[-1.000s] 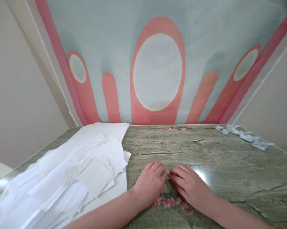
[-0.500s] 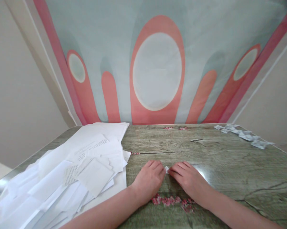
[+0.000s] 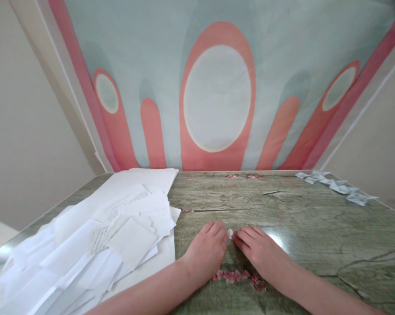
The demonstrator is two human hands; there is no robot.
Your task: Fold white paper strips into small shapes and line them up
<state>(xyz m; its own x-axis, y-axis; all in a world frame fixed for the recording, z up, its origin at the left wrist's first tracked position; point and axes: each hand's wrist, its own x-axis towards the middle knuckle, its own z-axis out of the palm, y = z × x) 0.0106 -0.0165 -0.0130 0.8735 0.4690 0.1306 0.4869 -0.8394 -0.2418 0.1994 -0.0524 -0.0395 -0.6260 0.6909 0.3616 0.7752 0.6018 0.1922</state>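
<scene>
A small piece of white paper point(image 3: 230, 234) shows between my two hands, low over the middle of the table. My left hand point(image 3: 208, 248) has its fingers closed on the paper's left side. From the right, the closed fingers of my right hand point(image 3: 258, 251) grip the other side. Most of the paper is hidden behind the fingers, so its folds cannot be made out.
Loose white sheets and torn pieces, some printed, form a pile point(image 3: 132, 240) on the left. Several small folded papers point(image 3: 340, 187) lie in a row along the far right edge. The wood-patterned table point(image 3: 315, 232) meets a patterned panel point(image 3: 217, 162) at the back.
Both hands stay almost in place, with the paper between them. Only a very slight shift of the whole view to the right shows.
</scene>
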